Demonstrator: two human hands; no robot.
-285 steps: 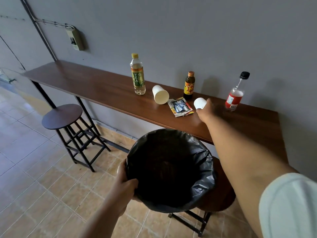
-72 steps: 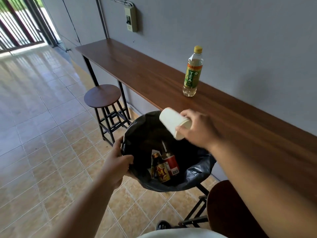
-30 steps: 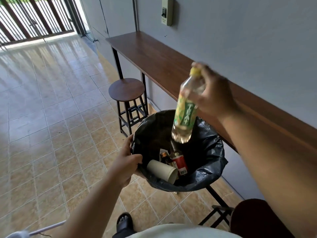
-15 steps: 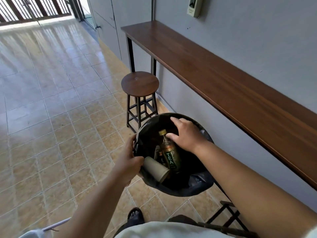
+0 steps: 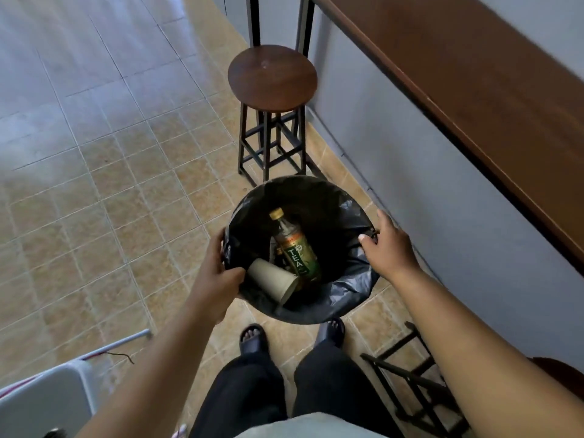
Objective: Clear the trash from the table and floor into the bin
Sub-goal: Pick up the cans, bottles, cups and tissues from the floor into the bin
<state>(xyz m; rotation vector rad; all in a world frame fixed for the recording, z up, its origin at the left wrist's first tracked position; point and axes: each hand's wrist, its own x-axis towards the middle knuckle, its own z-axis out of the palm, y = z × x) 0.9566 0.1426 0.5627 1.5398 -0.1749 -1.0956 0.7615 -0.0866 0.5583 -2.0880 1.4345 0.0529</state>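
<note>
The bin (image 5: 343, 213) mouth at frame centre is open from above, though the tea bottle (image 5: 295, 248) and paper cup (image 5: 271, 281) fill its lower half. The stool (image 5: 272, 78) stands just above it, the desk (image 5: 480, 99) along the right. Tiled floor (image 5: 94, 153) lies free at left.

**Bare Forearms, Dark Trousers, Open Sandals**

Both forearms were seen bare from wrist to elbow; no sleeve, watch or ring could be made out on the left hand (image 5: 218, 273) or the right hand (image 5: 387, 248). Dark trousers (image 5: 284, 384) were worn, loose and plain, without visible markings. Black open-toed sandals (image 5: 252, 339) were worn on both feet, the toes left uncovered. A pale garment hem (image 5: 303, 426) was seen at the lower edge, its detail blurred.
</note>
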